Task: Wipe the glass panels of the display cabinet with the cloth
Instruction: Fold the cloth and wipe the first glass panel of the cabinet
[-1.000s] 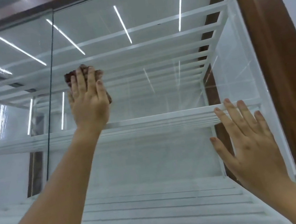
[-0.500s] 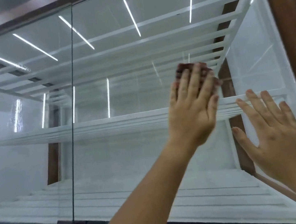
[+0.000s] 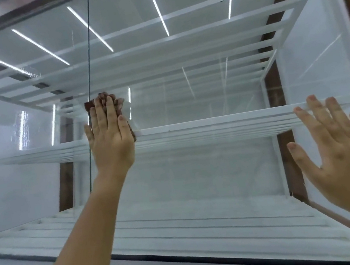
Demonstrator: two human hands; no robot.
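The left arm rises bare from the lower left of the frame toward the centre, its wrist straight. The left hand (image 3: 110,138) sits left of centre, back to the camera, fingers straight and close together, pointing up. The right hand (image 3: 348,154) is at the right edge, fingers straight and spread, thumb out to the left.

No legible text, label, brand, number or sign found on any surface in view.
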